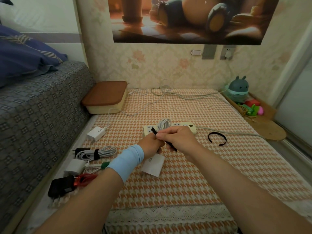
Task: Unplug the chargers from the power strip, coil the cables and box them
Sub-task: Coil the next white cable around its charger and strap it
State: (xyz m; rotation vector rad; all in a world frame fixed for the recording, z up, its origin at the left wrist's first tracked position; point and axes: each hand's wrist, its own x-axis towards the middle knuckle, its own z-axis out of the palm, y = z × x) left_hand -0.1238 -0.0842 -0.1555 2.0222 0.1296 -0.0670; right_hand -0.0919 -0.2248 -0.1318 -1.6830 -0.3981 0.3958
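My left hand [150, 146] grips the coiled white cable [164, 124], likely light and springy, at its waist, while my right hand [177, 137] pinches the limp black strap [154, 130] to bind it.

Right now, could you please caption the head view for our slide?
Tying a coil: left hand grips the coiled white cable, right hand pinches the black strap.

perhaps five chargers [96, 133], one power strip [190, 127], one box [105, 97], two loose straps [217, 138]
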